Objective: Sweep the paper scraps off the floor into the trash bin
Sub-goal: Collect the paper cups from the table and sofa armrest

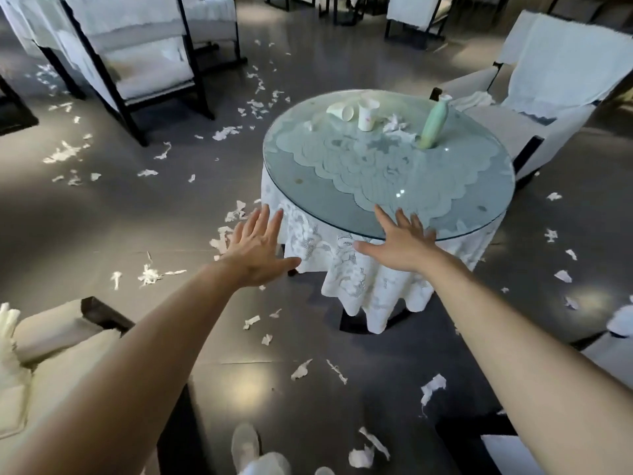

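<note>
Your left hand [255, 248] and right hand [399, 243] both reach forward, palms down, fingers straight and spread wide, holding nothing. Your right hand lies at the near edge of the round table [308, 186], over its glass top; whether it touches the glass cannot be told. Your left hand hangs just off the table's left edge, in front of the lace tablecloth [359, 282].

The paper scraps [149, 275] are strewn over the dark floor [102, 214] all round the table. The thickest trail runs off its left side toward the far armchair [147, 63], more lie near your shoe [245, 447], and a few lie to the right.

Near the table's far edge stand a paper cup [367, 116], a tipped cup [340, 113] beside it, crumpled paper [395, 124] and a green bottle [435, 123].
</note>
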Demonstrator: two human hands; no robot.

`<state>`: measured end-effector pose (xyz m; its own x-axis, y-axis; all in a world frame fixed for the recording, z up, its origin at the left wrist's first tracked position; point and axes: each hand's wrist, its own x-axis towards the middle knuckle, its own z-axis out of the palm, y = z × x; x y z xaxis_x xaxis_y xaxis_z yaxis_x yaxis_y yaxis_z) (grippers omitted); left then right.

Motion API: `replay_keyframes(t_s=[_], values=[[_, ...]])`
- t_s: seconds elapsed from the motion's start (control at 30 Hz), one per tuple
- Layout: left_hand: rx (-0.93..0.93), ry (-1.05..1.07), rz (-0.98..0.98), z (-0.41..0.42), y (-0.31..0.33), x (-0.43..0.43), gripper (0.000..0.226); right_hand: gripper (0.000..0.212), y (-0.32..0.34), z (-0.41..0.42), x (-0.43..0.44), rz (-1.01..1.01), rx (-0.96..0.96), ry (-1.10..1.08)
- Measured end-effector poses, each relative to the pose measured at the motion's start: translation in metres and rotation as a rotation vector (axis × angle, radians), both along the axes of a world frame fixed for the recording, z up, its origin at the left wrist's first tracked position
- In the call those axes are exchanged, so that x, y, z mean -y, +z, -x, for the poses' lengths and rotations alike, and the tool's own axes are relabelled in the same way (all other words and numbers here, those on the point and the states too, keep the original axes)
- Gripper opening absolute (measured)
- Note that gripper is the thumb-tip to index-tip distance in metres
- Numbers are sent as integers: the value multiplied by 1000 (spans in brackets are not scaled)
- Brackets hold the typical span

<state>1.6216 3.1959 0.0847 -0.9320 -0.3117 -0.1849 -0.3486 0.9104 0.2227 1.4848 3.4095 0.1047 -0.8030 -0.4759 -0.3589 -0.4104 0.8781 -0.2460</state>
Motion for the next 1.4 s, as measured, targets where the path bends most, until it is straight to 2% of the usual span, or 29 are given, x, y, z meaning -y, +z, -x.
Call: replay_keyframes(t_s=[0.33, 0.57, 0.7, 1.0, 1.1, 1.17, 1.33, 1.4], values=[[49, -243, 16, 183, -17, 165, 98, 90, -25, 125, 144, 76, 80, -213], [59, -367, -17, 318, -34, 222, 100, 92, -37, 222, 192, 76, 86, -353], [30, -355, -85, 395, -54, 240, 98, 91, -47, 291, 207, 77, 79, -401], [119, -275, -62, 519, -107, 267, 67, 90, -76, 402, 200, 86, 114, -499], [-29, -329, -153, 540, -120, 267, 35, 87, -87, 427, 197, 110, 124, -547], [-131, -376, -216, 553, -122, 262, 24, 86, -92, 441, 196, 130, 119, -588], [-505, -460, -359, 614, -94, 230, 25, 86, -102, 479, 197, 176, 113, -699], [-565, -504, -428, 638, -83, 214, 34, 85, -106, 496, 196, 186, 89, -737]])
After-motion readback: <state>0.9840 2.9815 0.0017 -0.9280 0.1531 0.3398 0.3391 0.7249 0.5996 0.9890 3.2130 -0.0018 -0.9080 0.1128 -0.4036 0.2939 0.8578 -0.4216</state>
